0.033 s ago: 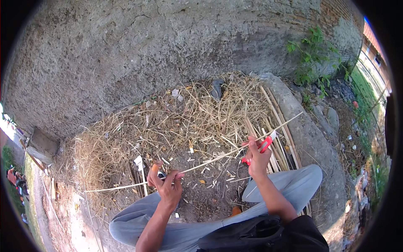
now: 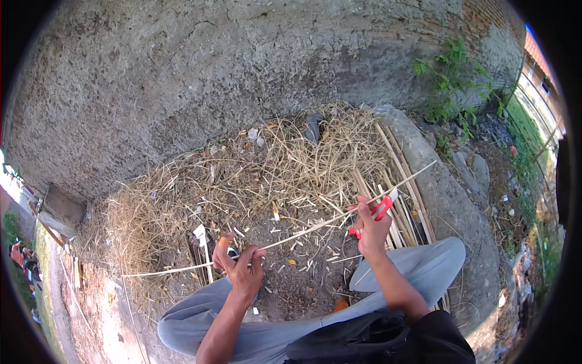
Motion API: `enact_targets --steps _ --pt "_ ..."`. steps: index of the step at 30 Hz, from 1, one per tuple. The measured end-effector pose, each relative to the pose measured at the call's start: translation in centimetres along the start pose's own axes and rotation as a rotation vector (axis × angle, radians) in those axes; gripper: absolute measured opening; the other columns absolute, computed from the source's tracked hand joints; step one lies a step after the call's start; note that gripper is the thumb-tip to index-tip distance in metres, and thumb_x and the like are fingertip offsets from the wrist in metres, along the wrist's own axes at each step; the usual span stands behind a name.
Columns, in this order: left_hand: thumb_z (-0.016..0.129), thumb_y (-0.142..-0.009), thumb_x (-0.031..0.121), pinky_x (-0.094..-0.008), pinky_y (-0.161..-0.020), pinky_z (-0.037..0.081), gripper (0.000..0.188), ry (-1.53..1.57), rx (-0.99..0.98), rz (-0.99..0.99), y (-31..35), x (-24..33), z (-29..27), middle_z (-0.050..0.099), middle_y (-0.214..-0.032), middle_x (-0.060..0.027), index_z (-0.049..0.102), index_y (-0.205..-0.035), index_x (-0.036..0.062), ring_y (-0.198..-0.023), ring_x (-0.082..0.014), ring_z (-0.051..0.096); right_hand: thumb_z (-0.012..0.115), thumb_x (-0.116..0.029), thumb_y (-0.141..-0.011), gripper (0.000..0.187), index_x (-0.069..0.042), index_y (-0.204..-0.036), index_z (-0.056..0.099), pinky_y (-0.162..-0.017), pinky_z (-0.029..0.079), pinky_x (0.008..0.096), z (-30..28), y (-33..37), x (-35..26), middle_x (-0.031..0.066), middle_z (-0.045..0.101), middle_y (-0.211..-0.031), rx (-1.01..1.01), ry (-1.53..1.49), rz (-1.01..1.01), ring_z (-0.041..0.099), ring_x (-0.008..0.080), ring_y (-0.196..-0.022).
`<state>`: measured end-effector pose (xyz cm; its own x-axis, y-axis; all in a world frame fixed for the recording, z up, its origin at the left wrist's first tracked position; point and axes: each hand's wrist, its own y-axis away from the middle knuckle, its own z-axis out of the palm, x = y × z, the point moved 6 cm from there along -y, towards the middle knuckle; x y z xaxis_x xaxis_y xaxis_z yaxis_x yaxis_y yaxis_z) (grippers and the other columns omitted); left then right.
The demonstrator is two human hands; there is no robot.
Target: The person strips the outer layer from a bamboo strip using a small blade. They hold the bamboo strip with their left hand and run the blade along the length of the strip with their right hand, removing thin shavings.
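Observation:
A long, thin, pale bamboo strip [image 2: 303,232] runs slantwise in front of me, its left end low and its right end raised. My left hand [image 2: 241,267] pinches it left of the middle, with something orange wrapped about one finger. My right hand [image 2: 372,229] is closed round a red-handled tool [image 2: 384,208] with a pale end sticking out by the thumb; the exact kind of tool is unclear. The same strip passes at the fingers of that hand and extends past them to the upper right. My palm hides the tool's middle.
Dry shavings [image 2: 339,155] heap along the rough wall [image 2: 242,73]. Longer strips [image 2: 403,176] lie beyond my right hand, against a concrete edge [image 2: 424,151]. A white-headed tool [image 2: 200,233] lies beside my left hand. Small cut pieces scatter between my bent legs [image 2: 418,267].

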<state>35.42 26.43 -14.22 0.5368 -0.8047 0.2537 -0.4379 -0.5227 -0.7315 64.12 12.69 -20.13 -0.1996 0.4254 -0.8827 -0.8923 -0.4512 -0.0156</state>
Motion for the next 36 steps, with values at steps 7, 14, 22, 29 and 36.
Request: enact_targets --steps 7,14,22,29,36 --pt "0.083 -0.069 0.011 -0.0425 -0.096 0.030 0.017 -0.011 0.130 0.103 0.5 0.2 -0.2 0.045 -0.132 -0.0157 0.077 -0.086 0.0133 -0.119 -0.0328 0.045 0.069 -0.016 -0.092 0.027 0.002 -0.112 0.064 -0.038 0.028 0.0208 0.3 0.5 -0.3 0.0107 0.068 -0.078 -0.009 -0.029 0.039 0.038 0.0026 -0.042" --pt "0.085 -0.062 0.004 -0.0398 -0.095 0.031 0.030 -0.054 0.197 0.156 0.7 0.6 -1.1 0.045 -0.130 -0.0154 0.078 -0.090 0.0121 -0.115 -0.0322 0.047 0.068 -0.012 -0.093 0.025 0.003 -0.112 0.064 -0.038 0.030 0.0209 0.7 0.7 0.2 0.0012 0.061 -0.073 -0.037 -0.097 0.111 0.041 0.0029 -0.043" --pt "0.081 -0.070 -0.001 -0.0377 -0.077 0.048 0.024 0.119 0.077 0.075 0.7 -0.6 0.3 0.048 -0.129 -0.0181 0.073 -0.092 0.0010 -0.092 -0.0256 0.056 0.061 -0.012 -0.097 0.021 0.001 -0.114 0.061 -0.041 0.031 0.0215 1.3 0.7 0.2 0.0081 0.065 -0.075 -0.132 -0.139 0.129 0.037 0.0040 -0.042" --pt "0.082 -0.067 0.002 -0.0394 -0.074 0.048 0.028 0.143 0.102 0.079 0.6 -0.6 0.2 0.055 -0.119 -0.0183 0.072 -0.093 0.0033 -0.089 -0.0276 0.057 0.060 -0.013 -0.097 0.019 0.000 -0.112 0.060 -0.041 0.032 0.0219 1.1 0.4 0.5 0.0179 0.070 -0.085 -0.152 -0.184 0.167 0.038 0.0043 -0.043" --pt "0.078 -0.071 0.005 -0.0408 -0.081 0.046 0.039 0.148 -0.238 -0.018 -0.9 -0.3 1.3 0.056 -0.122 -0.0158 0.066 -0.109 0.0044 -0.093 -0.0260 0.060 0.058 -0.012 -0.098 0.014 -0.003 -0.108 0.060 -0.041 0.031 0.0218 1.2 0.4 0.6 0.0213 0.070 -0.091 -0.129 -0.162 0.199 0.035 0.0036 -0.042"
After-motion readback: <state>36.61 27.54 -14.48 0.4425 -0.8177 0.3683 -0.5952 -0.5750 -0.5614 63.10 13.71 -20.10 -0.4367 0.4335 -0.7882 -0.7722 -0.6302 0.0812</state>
